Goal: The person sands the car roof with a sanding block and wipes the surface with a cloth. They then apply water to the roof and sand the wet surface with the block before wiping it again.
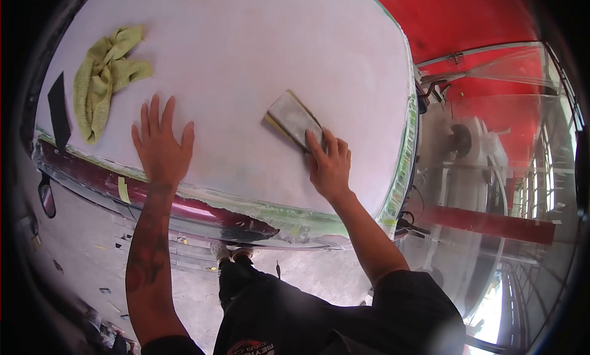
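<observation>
A broad, pale, dusty car panel (pixel 233 60), perhaps a roof, fills the upper view. My left hand (pixel 163 143) lies flat on it with fingers spread, holding nothing. Near its right side, my right hand (pixel 330 167) grips the lower end of a grey sanding block (pixel 294 117) with yellowish edges. The block rests tilted on the panel, and its underside is hidden. Up and left of my left hand, a crumpled yellow-green cloth (pixel 98 85) lies on the surface. A dark flat strip (pixel 59 112) sits at the panel's left edge.
Green masking tape (pixel 402 171) borders the panel. Along the near edge runs a maroon painted strip (pixel 203 214) under torn film. Behind plastic sheeting on the right stands a whitish car (pixel 470 189), with a red wall (pixel 467 17) above. Small scraps litter the floor (pixel 190 300).
</observation>
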Demonstrator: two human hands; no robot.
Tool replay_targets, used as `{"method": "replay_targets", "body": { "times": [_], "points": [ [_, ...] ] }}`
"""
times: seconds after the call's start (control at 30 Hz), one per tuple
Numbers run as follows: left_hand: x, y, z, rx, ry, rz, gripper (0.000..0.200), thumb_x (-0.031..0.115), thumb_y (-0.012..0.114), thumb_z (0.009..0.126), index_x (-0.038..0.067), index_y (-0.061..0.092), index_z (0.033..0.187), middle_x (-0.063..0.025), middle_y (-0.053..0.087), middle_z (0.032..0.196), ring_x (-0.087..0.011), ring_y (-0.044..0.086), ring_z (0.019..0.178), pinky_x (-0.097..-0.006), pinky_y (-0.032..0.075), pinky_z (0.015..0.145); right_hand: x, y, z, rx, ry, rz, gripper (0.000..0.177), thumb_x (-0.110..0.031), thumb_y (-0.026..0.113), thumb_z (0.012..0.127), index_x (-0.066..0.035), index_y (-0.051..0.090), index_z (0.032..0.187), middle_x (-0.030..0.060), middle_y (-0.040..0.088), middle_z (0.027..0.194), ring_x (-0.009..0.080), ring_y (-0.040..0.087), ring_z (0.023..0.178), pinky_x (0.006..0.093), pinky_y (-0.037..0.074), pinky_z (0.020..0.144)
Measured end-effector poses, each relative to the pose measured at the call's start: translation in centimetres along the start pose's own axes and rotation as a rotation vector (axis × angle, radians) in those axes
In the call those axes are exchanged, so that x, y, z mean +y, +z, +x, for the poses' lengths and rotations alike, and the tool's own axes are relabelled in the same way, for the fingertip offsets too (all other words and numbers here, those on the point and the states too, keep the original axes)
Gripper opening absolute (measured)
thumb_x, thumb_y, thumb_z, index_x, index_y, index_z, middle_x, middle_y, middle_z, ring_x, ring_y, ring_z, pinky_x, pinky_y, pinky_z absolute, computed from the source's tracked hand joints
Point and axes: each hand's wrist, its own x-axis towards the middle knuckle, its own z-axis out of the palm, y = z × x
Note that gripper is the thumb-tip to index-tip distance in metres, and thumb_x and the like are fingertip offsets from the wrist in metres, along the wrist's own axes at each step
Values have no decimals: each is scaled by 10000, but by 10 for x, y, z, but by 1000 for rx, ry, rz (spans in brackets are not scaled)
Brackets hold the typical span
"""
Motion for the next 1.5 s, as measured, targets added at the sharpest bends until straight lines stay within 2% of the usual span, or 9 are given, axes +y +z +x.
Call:
{"method": "replay_targets", "body": {
  "times": [0.17,0.4,0.5,0.67,0.77,1.0,1.13,1.27,1.5],
  "points": [
    [-1,0,-2,26,21,20,585,379,573,951,208,399,1483,-73,310,1580,-329,258,1467,-591,196,1152,45,24,171,46,181,-92,440,-174,598,899,-210,547,1335,171,577,1242,382,547,1012,492,462,802],
    [2,-3,0,-10,-21,14,589,397,572,946,201,407,1477,-78,320,1572,-327,249,1470,-587,197,1152,-50,-8,-48,-78,34,61,628,-111,700,782,-269,555,1372,147,470,1386,349,484,1119,483,412,914],
    [1,-3,1,-5,-17,4,594,415,571,942,195,414,1471,-82,328,1565,-324,250,1470,-588,199,1150,-38,-14,-44,-82,-91,46,627,-110,710,760,-249,573,1356,148,466,1388,346,486,1111,481,415,904],
    [0,-2,-3,2,-1,-6,581,381,576,950,202,411,1477,-75,312,1580,-329,252,1469,-585,192,1155,27,19,147,8,101,-84,474,-159,607,896,-188,523,1362,183,531,1312,379,523,1042,483,437,847],
    [0,-2,1,10,6,2,580,381,578,949,201,414,1476,-76,315,1578,-331,257,1467,-585,194,1153,25,25,161,-11,195,-88,457,-157,599,902,-186,525,1352,182,539,1296,375,525,1036,485,440,840],
    [2,-5,2,-17,-22,2,589,388,573,949,198,405,1480,-76,313,1576,-329,241,1472,-585,186,1157,-52,-7,-62,-80,-9,71,599,-104,685,802,-266,565,1366,158,459,1408,361,476,1130,493,397,947],
    [0,-2,1,-27,-10,24,591,389,567,951,200,396,1484,-86,314,1575,-336,246,1468,-583,183,1157,-9,2,39,2,-92,-30,584,-144,699,823,-245,548,1377,163,480,1378,368,494,1111,491,414,911],
    [1,-2,0,-3,10,34,592,394,566,950,200,397,1483,-86,316,1574,-337,249,1467,-579,180,1159,24,24,167,24,122,-81,483,-171,631,884,-216,528,1354,157,526,1340,351,533,1034,473,450,831],
    [1,-2,1,-20,-15,27,593,412,563,949,200,403,1479,-83,320,1573,-329,255,1467,-581,188,1155,-48,-3,-47,-42,19,30,608,-125,693,808,-266,545,1381,166,464,1393,366,481,1113,489,403,915]
  ]
}}
